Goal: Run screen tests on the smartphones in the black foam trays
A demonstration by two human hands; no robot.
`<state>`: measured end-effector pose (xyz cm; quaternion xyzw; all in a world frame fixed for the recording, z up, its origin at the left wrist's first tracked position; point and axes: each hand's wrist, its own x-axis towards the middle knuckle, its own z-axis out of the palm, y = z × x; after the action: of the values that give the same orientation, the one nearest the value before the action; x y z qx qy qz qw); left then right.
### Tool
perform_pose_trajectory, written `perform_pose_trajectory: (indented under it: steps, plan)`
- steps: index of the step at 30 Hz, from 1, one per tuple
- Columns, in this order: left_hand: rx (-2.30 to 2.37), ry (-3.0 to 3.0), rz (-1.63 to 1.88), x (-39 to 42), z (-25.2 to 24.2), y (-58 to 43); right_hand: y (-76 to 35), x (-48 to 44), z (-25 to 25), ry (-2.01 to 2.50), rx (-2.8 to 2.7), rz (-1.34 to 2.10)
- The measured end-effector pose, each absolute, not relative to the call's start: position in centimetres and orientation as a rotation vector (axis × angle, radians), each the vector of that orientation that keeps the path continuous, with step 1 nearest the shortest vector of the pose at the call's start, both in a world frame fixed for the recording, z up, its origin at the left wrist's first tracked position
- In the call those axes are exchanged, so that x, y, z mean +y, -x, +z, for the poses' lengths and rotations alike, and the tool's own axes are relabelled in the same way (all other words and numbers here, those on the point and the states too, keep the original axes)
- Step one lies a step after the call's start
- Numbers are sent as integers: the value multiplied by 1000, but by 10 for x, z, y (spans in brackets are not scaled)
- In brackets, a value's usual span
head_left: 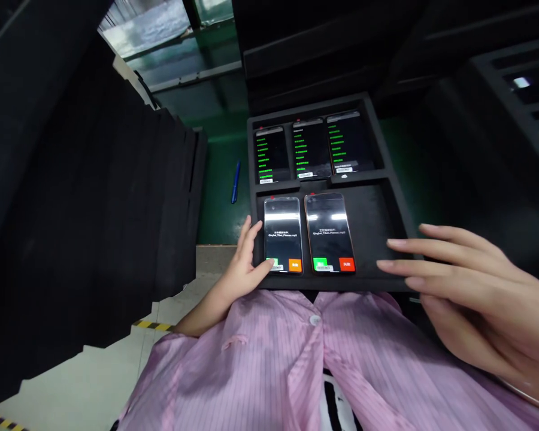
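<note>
My left hand (247,263) rests at the near left corner of a black foam tray (276,187), fingers apart, its thumb on the green button of the near left smartphone (282,239). Beside that phone lies a second smartphone (329,230), its screen showing the same ringtone text with a green and a red button. My right hand (462,281) hovers over the tray's right edge, fingers stretched out, holding nothing. In the far row, three smartphones, left (272,152), middle (312,149) and right (348,143), show lines of green text.
A blue pen (236,182) lies on the green table (222,218) left of the tray. Tall stacks of black trays (94,197) stand on the left. Another black tray (489,66) with devices is at the far right. Yellow-black tape (153,325) marks the floor.
</note>
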<state>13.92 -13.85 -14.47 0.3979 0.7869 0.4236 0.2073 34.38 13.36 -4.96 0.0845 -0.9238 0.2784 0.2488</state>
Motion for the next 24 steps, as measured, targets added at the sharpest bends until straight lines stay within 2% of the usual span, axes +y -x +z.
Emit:
perform_pose_trajectory:
  steps: [5,11,18,24]
  plan:
    - [2272,-1319,1195,-146,-133,-138,-339,133,-72,-345,-2596,712]
    - [2346,-1578,957,-147,-123,-135,-334,131,-106,-315,-2693,768]
    - [2406,-1528,716,-125,-129,-114,-319,143,-123,-105,-2852,664]
    - [2427,-1492,734,-115,-135,-98,-310,147,-127,27,-2836,732]
